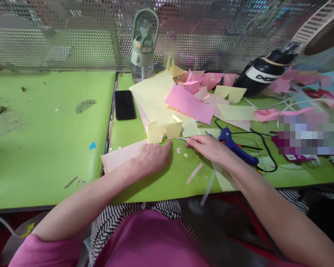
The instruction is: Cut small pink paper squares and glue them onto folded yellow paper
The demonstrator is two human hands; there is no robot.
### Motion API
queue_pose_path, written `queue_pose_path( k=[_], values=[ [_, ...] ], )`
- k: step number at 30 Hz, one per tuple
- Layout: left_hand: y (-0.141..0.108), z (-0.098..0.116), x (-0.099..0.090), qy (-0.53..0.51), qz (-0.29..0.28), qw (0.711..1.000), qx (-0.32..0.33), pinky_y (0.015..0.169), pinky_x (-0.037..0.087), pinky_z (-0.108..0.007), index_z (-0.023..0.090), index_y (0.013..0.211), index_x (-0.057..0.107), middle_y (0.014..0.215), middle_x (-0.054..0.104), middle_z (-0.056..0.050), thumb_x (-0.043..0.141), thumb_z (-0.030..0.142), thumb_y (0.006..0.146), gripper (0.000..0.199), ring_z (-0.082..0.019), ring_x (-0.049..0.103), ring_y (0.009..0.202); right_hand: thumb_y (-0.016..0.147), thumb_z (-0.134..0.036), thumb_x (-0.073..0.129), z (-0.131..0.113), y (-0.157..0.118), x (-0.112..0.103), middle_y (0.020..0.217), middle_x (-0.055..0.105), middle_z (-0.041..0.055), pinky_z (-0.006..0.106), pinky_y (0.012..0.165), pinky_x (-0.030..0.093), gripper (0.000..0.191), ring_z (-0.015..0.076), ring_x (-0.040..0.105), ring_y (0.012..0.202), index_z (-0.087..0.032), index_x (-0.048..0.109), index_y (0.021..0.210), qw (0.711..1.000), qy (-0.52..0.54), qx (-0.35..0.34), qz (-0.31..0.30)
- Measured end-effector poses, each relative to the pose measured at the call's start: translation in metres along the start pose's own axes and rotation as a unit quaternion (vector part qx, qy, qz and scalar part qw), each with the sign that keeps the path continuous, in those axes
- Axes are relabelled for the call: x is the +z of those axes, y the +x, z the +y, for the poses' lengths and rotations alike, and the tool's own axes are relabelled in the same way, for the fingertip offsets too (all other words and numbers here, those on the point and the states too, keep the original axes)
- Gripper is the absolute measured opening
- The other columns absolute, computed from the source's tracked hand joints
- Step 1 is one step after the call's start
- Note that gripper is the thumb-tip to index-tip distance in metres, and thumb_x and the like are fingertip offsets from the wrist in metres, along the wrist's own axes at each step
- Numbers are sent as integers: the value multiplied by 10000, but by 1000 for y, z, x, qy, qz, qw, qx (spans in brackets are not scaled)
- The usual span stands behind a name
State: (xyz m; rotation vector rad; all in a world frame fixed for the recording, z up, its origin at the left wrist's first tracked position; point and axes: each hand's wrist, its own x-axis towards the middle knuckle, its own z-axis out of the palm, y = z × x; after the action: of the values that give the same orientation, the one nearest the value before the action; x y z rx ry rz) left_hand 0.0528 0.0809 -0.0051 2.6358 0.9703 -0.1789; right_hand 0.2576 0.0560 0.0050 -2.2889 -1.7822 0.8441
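A folded pale yellow paper piece stands on the green table, with a notch in its middle. My left hand rests just in front of it, index finger stretched toward its lower edge. Whether the fingertip touches the paper I cannot tell; the other fingers are partly hidden. A pale pink sheet lies partly beneath this hand and wrist. My right hand is closed on thin silver tweezers, whose tip points left toward the yellow piece. Small paper scraps lie between the hands.
A blue glue gun with a black cord lies right of my right hand. Yellow sheets and pink papers spread behind. A phone, a green-lidded bottle and a black bottle are near the mesh partition.
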Motion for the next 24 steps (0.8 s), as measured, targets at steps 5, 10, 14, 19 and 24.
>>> queue_pose_path(
  k=[5, 10, 14, 19, 24],
  values=[
    [6, 0, -1, 0, 2, 1000, -6, 562, 396, -333, 96, 1375, 438, 800, 702, -167, 346, 191, 892, 501, -269, 657, 695, 892, -418, 430, 1, 1, 1, 580, 584, 29, 317, 555, 347, 347, 176, 529, 566, -218, 667, 736, 1000, 14, -5, -5],
    [11, 2, -1, 6, 4, 1000, -13, 560, 383, -318, 108, 1413, 411, 789, 702, -153, 367, 213, 890, 535, -250, 652, 690, 894, -399, 457, 4, 3, 3, 603, 612, 37, 310, 555, 359, 324, 175, 554, 578, -208, 674, 746, 999, 36, -9, -8],
    [12, 3, -1, 11, -1, 1000, -19, 562, 383, -317, 116, 1460, 355, 785, 703, -144, 351, 215, 897, 572, -250, 655, 694, 892, -390, 476, 3, 4, 5, 642, 634, 43, 306, 568, 367, 314, 172, 564, 595, -207, 684, 746, 998, 57, -6, -7],
    [13, 3, 0, 14, -9, 1000, -22, 572, 393, -326, 126, 1484, 336, 807, 706, -158, 351, 228, 902, 591, -269, 658, 715, 867, -382, 528, 0, 2, 4, 552, 567, 17, 299, 533, 322, 289, 150, 495, 526, -215, 695, 701, 997, 76, 7, -15],
    [13, 3, 0, 18, -8, 1000, -24, 556, 375, -331, 111, 1479, 350, 794, 705, -170, 349, 240, 909, 584, -284, 661, 710, 886, -423, 503, 3, 2, 7, 509, 476, -14, 281, 461, 247, 328, 104, 363, 440, -206, 695, 734, 991, 126, 15, -38]
  ],
)
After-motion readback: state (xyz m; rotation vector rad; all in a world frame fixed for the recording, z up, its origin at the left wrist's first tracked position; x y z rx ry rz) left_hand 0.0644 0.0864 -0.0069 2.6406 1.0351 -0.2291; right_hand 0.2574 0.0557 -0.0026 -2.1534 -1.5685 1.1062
